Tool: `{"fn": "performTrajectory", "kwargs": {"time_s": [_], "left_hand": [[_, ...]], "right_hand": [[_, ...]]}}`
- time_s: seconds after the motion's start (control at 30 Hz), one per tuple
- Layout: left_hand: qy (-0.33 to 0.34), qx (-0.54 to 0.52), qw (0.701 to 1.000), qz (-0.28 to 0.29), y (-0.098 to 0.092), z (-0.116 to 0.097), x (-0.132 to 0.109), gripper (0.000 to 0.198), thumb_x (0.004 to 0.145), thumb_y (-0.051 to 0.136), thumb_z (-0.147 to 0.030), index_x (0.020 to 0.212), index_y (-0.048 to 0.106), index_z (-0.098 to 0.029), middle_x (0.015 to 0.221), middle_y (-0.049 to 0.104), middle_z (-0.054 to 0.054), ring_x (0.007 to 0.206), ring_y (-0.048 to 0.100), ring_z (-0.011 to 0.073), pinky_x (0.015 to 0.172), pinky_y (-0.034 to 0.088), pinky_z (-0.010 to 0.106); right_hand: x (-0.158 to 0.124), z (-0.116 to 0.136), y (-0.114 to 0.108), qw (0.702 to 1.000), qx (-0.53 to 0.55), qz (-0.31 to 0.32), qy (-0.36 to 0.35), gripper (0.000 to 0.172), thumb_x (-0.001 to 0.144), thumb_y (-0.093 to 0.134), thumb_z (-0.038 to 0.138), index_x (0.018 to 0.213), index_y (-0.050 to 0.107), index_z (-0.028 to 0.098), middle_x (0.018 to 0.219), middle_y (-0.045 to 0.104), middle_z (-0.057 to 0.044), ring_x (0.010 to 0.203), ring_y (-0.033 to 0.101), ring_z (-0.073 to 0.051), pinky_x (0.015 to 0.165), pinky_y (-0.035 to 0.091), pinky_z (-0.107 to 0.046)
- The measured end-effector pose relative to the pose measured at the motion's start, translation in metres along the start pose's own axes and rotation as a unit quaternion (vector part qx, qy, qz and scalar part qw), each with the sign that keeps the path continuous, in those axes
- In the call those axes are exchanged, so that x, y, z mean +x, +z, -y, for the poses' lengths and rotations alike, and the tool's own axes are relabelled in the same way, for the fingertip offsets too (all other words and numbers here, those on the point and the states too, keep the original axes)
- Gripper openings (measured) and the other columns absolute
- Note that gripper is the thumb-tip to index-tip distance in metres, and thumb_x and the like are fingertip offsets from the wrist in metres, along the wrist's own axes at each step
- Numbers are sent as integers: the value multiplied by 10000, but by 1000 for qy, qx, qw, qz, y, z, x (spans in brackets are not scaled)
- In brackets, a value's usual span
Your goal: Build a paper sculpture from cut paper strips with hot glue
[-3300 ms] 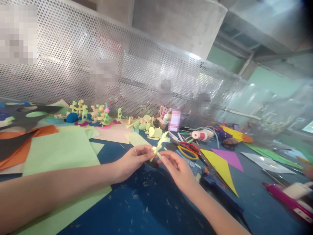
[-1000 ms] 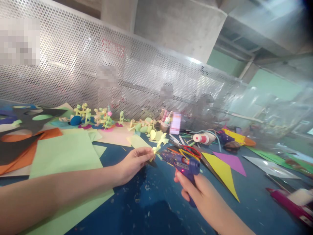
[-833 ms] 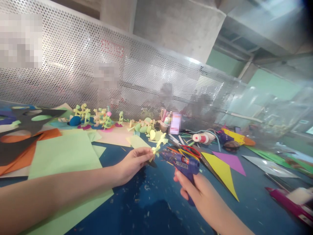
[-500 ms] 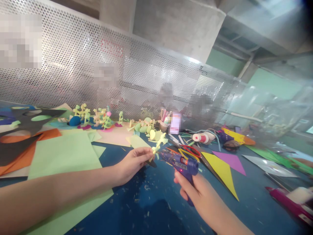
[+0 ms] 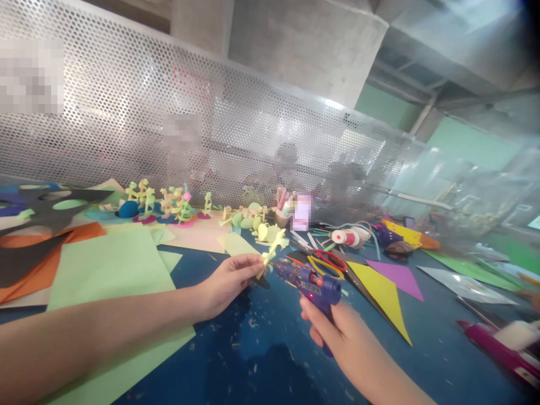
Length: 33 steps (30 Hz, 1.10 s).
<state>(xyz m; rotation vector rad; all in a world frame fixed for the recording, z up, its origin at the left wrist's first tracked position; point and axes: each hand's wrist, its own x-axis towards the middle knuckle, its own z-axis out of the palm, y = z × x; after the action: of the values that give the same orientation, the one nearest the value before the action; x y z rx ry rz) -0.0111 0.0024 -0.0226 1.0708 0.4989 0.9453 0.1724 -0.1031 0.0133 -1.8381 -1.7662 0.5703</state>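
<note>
Between thumb and fingers, my left hand pinches a small pale yellow-green craft figure made of cut pieces, standing on a dark flat base. My right hand is wrapped round the handle of a blue glue gun, whose red light is lit. The gun's nozzle points left and sits right by the lower part of the figure; whether it touches cannot be made out. Light green sheets lie under my left forearm.
Several similar craft figures stand at the back left. Scissors with red and yellow handles, a yellow sheet and a purple sheet lie to the right. A magenta tool rests at far right. A perforated metal screen closes the back.
The glue gun has shifted very slightly left, its nozzle nearer the figure. My left hand keeps its hold and place. At the far right edge, green material has shifted.
</note>
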Motion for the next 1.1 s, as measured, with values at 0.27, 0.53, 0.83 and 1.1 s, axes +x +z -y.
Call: {"fn": "performTrajectory", "kwargs": {"time_s": [0.27, 0.53, 0.83, 1.1], "left_hand": [[-5, -7, 1000, -7, 0, 0, 0, 120, 709, 686, -260, 772, 643, -167, 710, 589, -16, 687, 525, 99, 706, 380, 229], [-3, 0, 1000, -10, -1, 0, 1, 118, 703, 689, -263, 763, 652, -169, 715, 598, -13, 697, 523, 100, 710, 372, 226], [1, 0, 1000, -1, 0, 0, 0, 107, 722, 673, -261, 756, 645, -163, 726, 591, -12, 704, 522, 99, 703, 379, 223], [-7, -7, 1000, -13, 1, -1, 0, 114, 698, 692, -260, 754, 650, -170, 716, 596, -13, 701, 524, 104, 718, 383, 234]], "right_hand": [[0, 2, 0, 1000, -7, 4, -4, 386, 842, 308, 547, 798, 491, 210, 594, 520, 13, 558, 534, -155, 552, 401, -277], [-1, 0, -2, 1000, -14, 8, 8, 407, 836, 306, 568, 742, 479, 212, 587, 518, 13, 562, 528, -153, 560, 396, -279], [0, 1, 0, 1000, -5, 8, 7, 410, 829, 311, 576, 781, 491, 211, 599, 525, 13, 574, 540, -159, 568, 398, -280], [0, -2, -1, 1000, 1, 10, 5, 418, 830, 315, 580, 778, 499, 209, 599, 527, 16, 570, 543, -156, 560, 399, -275]]}}
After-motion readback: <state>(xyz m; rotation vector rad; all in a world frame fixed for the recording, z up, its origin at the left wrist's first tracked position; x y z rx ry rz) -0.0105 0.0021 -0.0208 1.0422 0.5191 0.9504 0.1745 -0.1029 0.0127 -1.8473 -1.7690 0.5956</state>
